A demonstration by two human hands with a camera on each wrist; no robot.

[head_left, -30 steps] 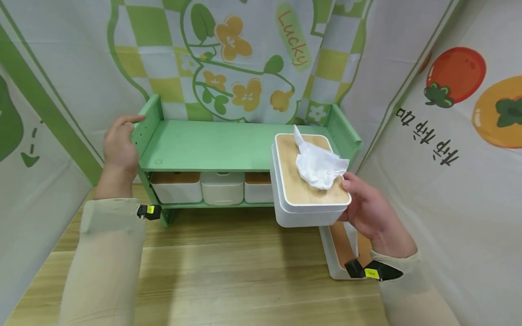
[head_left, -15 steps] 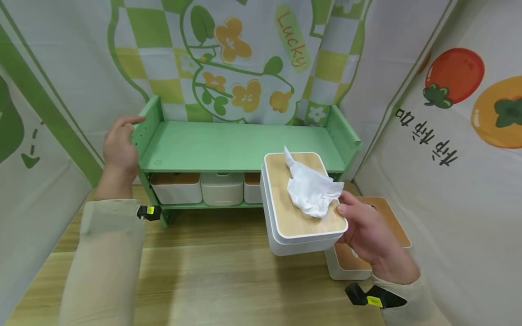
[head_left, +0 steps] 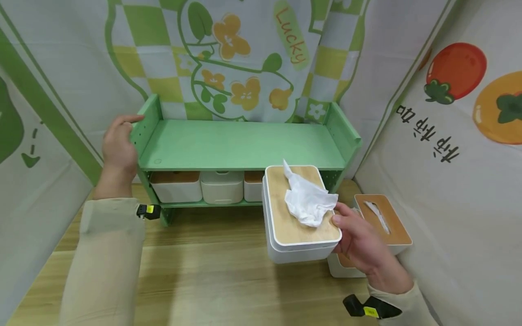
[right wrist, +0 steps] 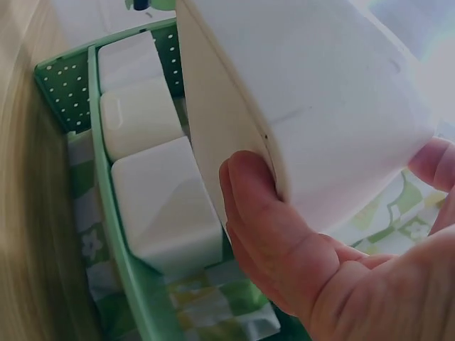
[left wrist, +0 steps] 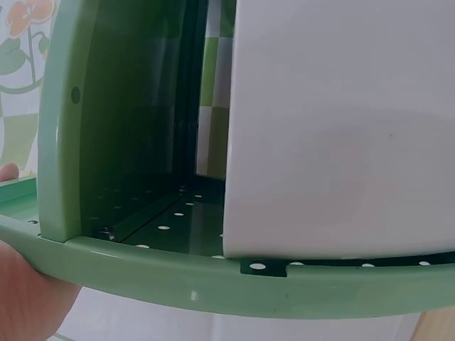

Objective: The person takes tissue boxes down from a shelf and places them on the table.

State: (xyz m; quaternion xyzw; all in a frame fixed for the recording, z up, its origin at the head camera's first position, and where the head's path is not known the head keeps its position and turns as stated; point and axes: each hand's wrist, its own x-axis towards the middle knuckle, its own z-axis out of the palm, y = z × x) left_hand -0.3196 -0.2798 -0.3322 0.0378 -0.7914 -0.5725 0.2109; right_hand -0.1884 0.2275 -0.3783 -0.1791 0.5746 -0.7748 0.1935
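A: Here's the tissue box [head_left: 299,235], up in the air in front of the green shelf [head_left: 240,145], by the shelf's right half. White body, wooden lid [head_left: 281,222], crumpled tissue [head_left: 309,203] poking out on top.

B: And who's got it?

A: The right hand [head_left: 364,244]! Closed round the box's right side, thumb over the lid's edge; the right wrist view shows fingers wrapped against the white wall.

B: The left hand [head_left: 120,147]?

A: Over at the shelf's left end, gripping the side panel [head_left: 148,124], one finger laid out across its top edge.

B: Now down to the shelf's lower level!

A: Three boxes in a row: a wood-topped box [head_left: 177,190] at the left, a cream box [head_left: 222,190] beside it, then a white box [head_left: 253,188] partly hidden behind the held one.

B: And to the right of the shelf?

A: On the floor [head_left: 220,290], two more: a slotted box [head_left: 385,222] showing white tissue, and a nearer box [head_left: 346,269], mostly hidden behind the right hand.

B: Behind the shelf hangs a checked curtain [head_left: 253,59] reading "Lucky".
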